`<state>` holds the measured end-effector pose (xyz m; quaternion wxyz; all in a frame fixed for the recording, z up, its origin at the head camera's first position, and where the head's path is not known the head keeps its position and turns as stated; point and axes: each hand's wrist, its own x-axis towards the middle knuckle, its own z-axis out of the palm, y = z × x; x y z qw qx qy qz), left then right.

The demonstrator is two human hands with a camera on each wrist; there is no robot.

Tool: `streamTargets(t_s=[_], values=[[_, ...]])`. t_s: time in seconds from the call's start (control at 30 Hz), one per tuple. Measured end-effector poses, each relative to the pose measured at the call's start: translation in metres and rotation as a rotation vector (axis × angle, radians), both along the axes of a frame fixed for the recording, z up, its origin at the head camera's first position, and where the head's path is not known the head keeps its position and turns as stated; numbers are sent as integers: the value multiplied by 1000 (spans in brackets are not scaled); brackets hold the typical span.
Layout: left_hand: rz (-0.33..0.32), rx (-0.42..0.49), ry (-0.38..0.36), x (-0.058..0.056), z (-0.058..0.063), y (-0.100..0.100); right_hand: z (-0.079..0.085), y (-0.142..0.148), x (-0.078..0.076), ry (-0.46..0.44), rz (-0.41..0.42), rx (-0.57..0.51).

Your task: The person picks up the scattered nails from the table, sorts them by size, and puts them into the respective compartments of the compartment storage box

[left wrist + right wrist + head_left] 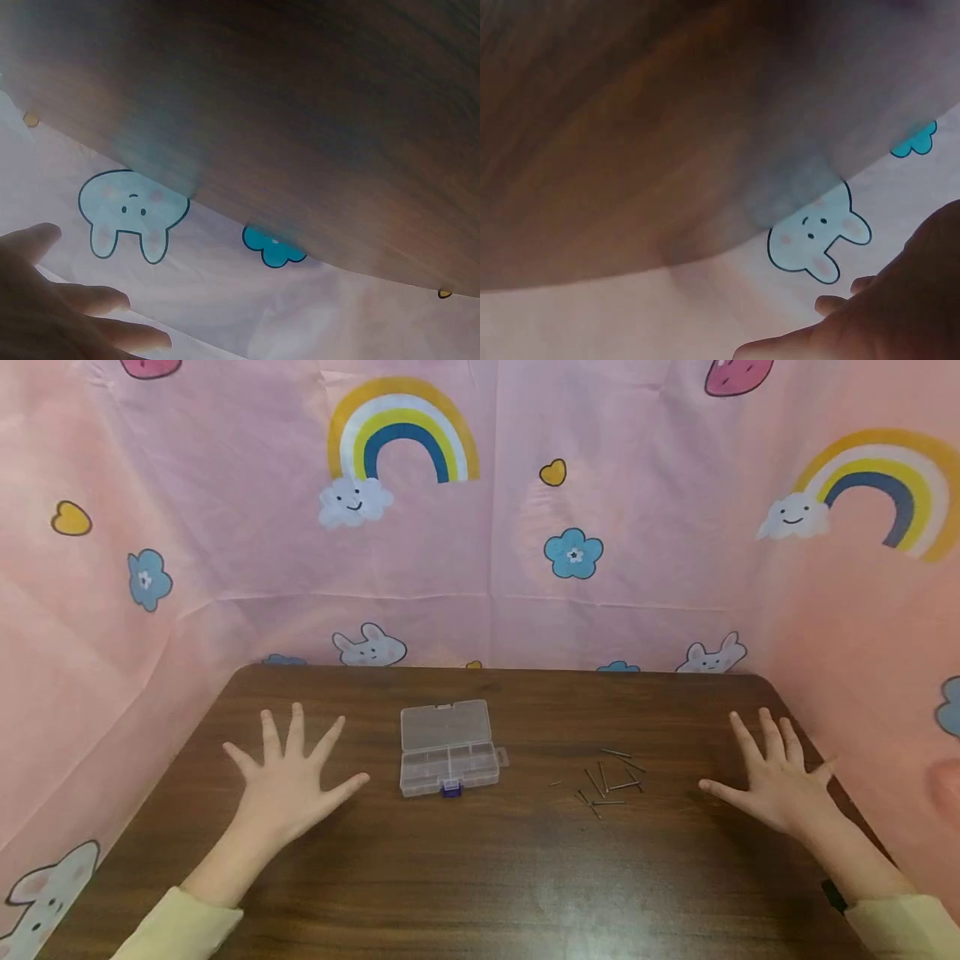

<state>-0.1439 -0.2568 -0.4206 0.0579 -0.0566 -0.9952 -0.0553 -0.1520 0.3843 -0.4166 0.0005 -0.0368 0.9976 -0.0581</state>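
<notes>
A clear plastic compartment box (448, 768) sits on the table left of centre, its lid (446, 727) folded back and a blue latch (451, 789) at its front. Several thin metal nails (622, 787) lie scattered to the right of the box. My left hand (281, 789), fingers spread wide, is left of the box and holds nothing. Over at the right side my right hand (783, 785) is likewise spread and bare, with the nails between it and the box. Parts of the hands show in the wrist views, at the lower left and lower right corners.
The brown wooden table (480, 885) has rounded far corners. A pink cloth (495, 552) printed with rainbows, rabbits and flowers hangs behind it and along both sides. One small sliver (555, 783) lies between the box and the nails.
</notes>
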Motion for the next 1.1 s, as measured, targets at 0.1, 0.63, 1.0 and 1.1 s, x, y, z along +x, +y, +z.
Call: streamTargets(t_s=[0.1,0.63,1.0,1.1], values=[[1,0,0,-1,1,0,-3,-1,-2,-5,-1,-6],[-25,49,-3,-7,0,2,0,-17,-16,-5,56,-82],[-97,112,-1,-16,-8,11,11,-35,-27,29,136,-187],[-119,161,7,-20,-9,15,14,-38,-30,46,150,-205]])
